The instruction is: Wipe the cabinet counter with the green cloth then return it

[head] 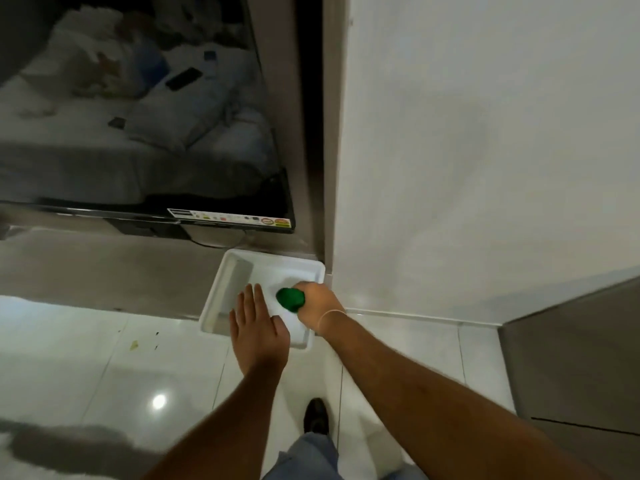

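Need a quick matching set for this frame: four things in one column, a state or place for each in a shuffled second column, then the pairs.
Things:
1. green cloth
2. left hand
3. white tray
4. television

States or places:
A. open and flat, over the tray's near side
B. bunched in the right hand
C. dark screen reflecting a bed, above the counter
D. on the counter's right end, by the wall

Pairs: 1-B, 2-A, 3-D, 4-C

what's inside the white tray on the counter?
In the shallow white plastic tray: a bunched green cloth gripped by the right hand. The open left hand covers the near part; the floor elsewhere looks bare.
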`<state>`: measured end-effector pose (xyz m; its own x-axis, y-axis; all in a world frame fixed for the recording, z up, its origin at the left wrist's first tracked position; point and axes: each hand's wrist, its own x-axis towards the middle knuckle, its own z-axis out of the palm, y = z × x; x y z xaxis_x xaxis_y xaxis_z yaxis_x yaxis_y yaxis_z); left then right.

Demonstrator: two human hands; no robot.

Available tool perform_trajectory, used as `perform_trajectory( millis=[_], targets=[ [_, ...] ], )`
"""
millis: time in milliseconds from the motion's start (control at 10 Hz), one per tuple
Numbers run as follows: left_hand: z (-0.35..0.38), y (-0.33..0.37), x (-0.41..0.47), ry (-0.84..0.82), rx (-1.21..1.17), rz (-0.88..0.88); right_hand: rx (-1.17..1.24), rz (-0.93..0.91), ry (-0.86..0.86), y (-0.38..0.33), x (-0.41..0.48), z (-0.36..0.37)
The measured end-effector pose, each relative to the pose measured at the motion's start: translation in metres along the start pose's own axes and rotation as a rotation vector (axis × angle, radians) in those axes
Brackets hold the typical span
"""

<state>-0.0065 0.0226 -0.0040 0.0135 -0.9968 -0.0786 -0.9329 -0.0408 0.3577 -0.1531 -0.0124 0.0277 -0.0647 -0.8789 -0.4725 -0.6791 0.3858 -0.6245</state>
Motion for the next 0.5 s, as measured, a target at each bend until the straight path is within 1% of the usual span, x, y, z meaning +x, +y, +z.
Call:
perform_trajectory(
  millis=[100, 200, 300, 400, 500],
  targets=[
    [0.002, -0.022, 0.0, -0.023, -0.021, 0.006, -0.026, -0.012, 0.06, -0.019, 0.028, 0.026],
    [0.011, -0.042, 0.0, -0.03, -0.02, 0.042, -0.175, 0.0, -0.096, -0.016, 0.052, 0.061],
    [0.019, -0.057, -0.003, -0.049, -0.001, 0.076, -0.371, -0.027, -0.319, -0.002, 0.049, 0.099],
    [0.022, -0.06, -0.001, -0.063, 0.009, 0.064, -0.402, -0.125, -0.214, 0.013, 0.036, 0.115],
    [0.021, -0.047, -0.004, -0.098, -0.009, 0.066, -0.295, -0.196, -0.019, 0.031, 0.024, 0.1]
  ],
)
